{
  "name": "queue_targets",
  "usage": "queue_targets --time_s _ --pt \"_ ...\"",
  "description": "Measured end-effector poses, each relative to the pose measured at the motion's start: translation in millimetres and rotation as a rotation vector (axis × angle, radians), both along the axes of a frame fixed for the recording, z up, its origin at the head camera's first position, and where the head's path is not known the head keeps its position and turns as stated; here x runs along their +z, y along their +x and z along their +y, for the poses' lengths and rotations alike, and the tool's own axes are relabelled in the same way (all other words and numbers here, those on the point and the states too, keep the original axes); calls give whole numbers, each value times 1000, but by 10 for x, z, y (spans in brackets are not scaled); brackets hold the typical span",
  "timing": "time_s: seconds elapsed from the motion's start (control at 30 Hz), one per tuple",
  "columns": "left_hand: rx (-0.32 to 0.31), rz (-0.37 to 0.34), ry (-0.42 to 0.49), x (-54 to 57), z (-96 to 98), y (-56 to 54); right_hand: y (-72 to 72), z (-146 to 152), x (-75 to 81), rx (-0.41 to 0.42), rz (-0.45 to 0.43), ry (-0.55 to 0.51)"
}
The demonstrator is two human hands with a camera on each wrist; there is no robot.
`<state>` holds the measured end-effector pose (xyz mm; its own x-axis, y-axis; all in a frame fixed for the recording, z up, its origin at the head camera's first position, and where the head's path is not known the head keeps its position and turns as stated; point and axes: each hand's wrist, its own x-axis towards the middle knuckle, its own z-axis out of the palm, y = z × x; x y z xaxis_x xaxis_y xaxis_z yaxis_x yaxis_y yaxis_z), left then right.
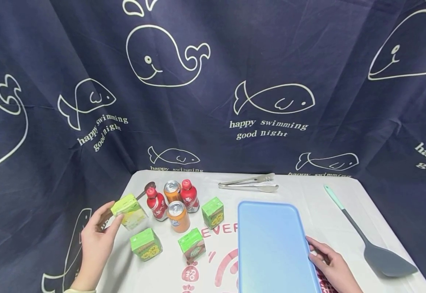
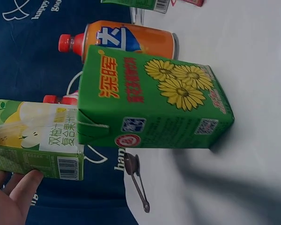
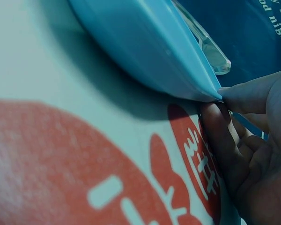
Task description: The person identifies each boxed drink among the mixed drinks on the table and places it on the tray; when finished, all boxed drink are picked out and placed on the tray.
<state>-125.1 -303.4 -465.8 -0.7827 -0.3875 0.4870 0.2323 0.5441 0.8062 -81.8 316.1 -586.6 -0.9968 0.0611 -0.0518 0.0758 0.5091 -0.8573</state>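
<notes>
You are in what looks like a small curtained booth, where navy curtains (image 1: 271, 49) printed with whales, fish and "happy swimming good night" rise behind your white table (image 1: 300, 191) and along both sides, hiding whatever room lies beyond. On the tabletop you have household goods of a kitchen or dining kind: metal tongs (image 1: 251, 186), a dark grey spatula (image 1: 385, 259), a blue tray (image 1: 271, 244), drink cartons (image 1: 134, 217), orange cans (image 1: 178, 219) and red bottles (image 1: 189, 197).
</notes>
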Motion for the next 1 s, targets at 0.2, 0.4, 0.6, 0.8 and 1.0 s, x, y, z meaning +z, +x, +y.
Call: queue_targets --time_s 0.2,0.4,0.6,0.8,1.0 --pt "-25 3 6 60 56 9 2 7 -2 -2 -21 -23" --pt "-29 -8 12 94 96 19 0 6 -8 -1 -17 -23" --pt "-60 7 33 135 146 27 -2 1 -5 -1 -4 -20" --pt "-78 13 36 165 204 22 0 -3 0 1 5 -22" --pt "-93 24 38 174 246 17 -2 -6 2 -2 10 -15"
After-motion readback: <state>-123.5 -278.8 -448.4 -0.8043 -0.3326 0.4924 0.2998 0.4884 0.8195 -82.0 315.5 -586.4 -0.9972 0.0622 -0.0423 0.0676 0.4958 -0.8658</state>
